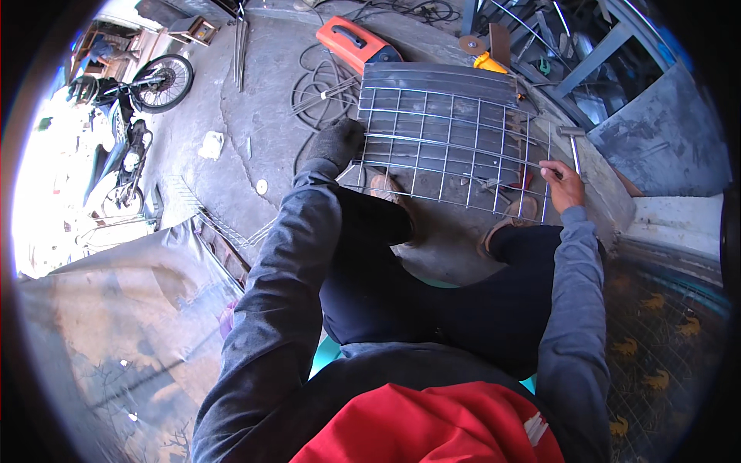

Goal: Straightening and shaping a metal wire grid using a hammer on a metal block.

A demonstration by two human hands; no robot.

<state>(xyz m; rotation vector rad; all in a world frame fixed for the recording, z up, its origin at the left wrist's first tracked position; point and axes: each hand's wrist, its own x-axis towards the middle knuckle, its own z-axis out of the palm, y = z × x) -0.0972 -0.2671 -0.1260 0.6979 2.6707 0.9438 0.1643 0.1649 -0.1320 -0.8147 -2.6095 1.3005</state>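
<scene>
A wire mesh panel (419, 142) of crossed metal rods lies over a dark grey slatted board (440, 77), in front of my shoes. My left hand (340, 143), in a dark glove, is closed at the panel's left edge. My bare right hand (563, 185) is closed at the right edge, thumb and finger pinching the end of one cross rod. A hammer (573, 139) with a metal handle stands just beyond my right hand. Under the mesh, near my right shoe, part of a red-handled tool (526, 180) shows.
An orange power-tool case or machine (356, 45) sits beyond the board, beside coiled cable (309, 96). A yellow tool (489, 63) and a round disc (472, 45) lie at the far right, by metal frames (594, 62). A motorcycle (123, 131) stands left.
</scene>
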